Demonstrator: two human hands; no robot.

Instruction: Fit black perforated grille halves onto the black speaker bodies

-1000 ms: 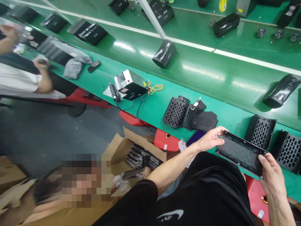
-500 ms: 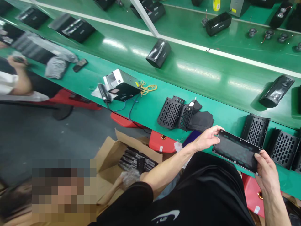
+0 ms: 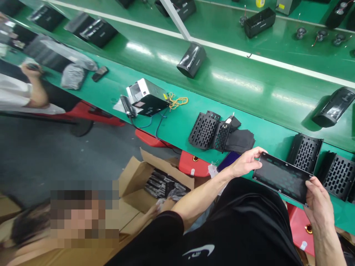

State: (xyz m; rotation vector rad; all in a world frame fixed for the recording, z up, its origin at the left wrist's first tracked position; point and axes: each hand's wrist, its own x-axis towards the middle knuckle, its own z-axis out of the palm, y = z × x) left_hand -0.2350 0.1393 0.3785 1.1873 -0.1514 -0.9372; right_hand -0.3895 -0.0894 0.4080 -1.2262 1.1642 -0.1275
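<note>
Between my two hands is a black rectangular speaker grille panel (image 3: 283, 179), tilted, with small tabs along its edges and a dark sheet across its inner face. My left hand (image 3: 248, 162) pinches its left end, thumb on top. At the right end, my right hand (image 3: 318, 195) grips the corner with its thumb over the face. Just beyond the panel, a slotted black grille shell (image 3: 306, 151) stands on the green table, with another slotted shell (image 3: 337, 175) to its right. Left of my hands lie a stack of black cloth sheets (image 3: 240, 141) and a slotted grille piece (image 3: 205, 130).
A label printer (image 3: 151, 98) with a yellow cord sits on the green table (image 3: 177, 120). Black speaker housings (image 3: 192, 60) stand on the green conveyor. Red stools (image 3: 191, 162) are under the table edge. A co-worker reaches into an open cardboard box (image 3: 130, 173) at lower left.
The whole view has shifted slightly, so the table things appear further right. Both hands keep hold of the panel. The co-worker's hand at the box has moved further in.
</note>
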